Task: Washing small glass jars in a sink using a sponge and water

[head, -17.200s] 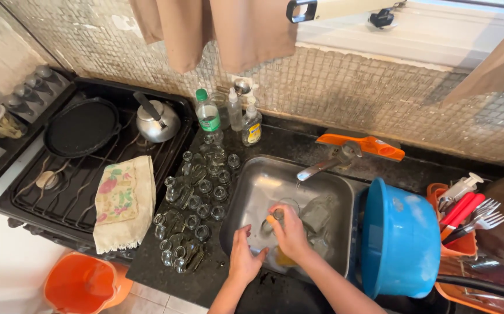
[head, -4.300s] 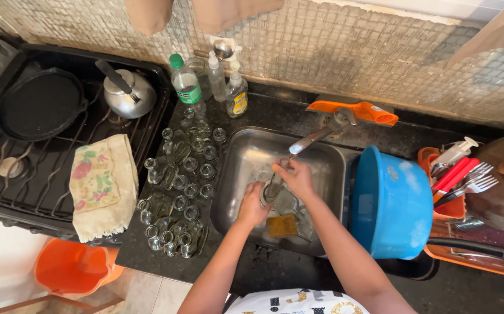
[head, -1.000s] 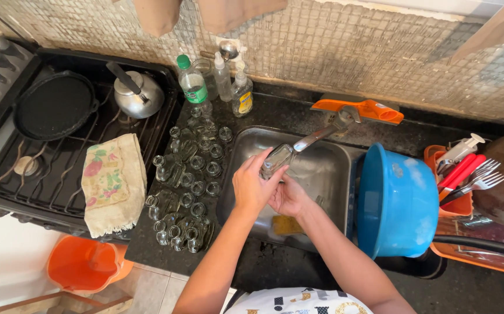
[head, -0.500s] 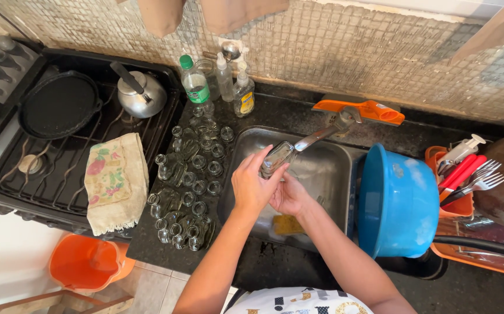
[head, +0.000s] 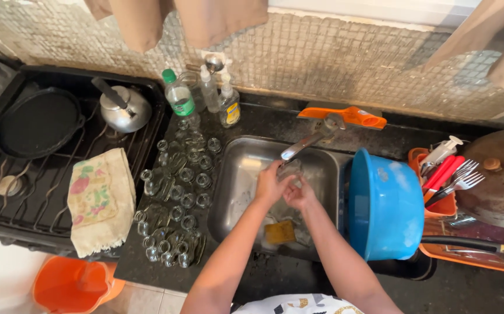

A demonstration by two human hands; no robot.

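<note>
A blue basin [head: 388, 206] (tilted), kettle [head: 125, 110] and floral cloth [head: 101, 197].

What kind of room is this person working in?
Most likely a home kitchen: a steel sink with a tap set in a dark counter, a gas stove carrying a kettle, and many small glass jars beside the sink.

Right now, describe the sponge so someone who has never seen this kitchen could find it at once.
Start at the steel sink set into the dark counter, left of the big blue bowl. Both hands meet under the tap; the left hand is nearest the small yellow sponge, which lies on the sink floor just below the hands. It is the only flat yellow thing in the basin.
</note>
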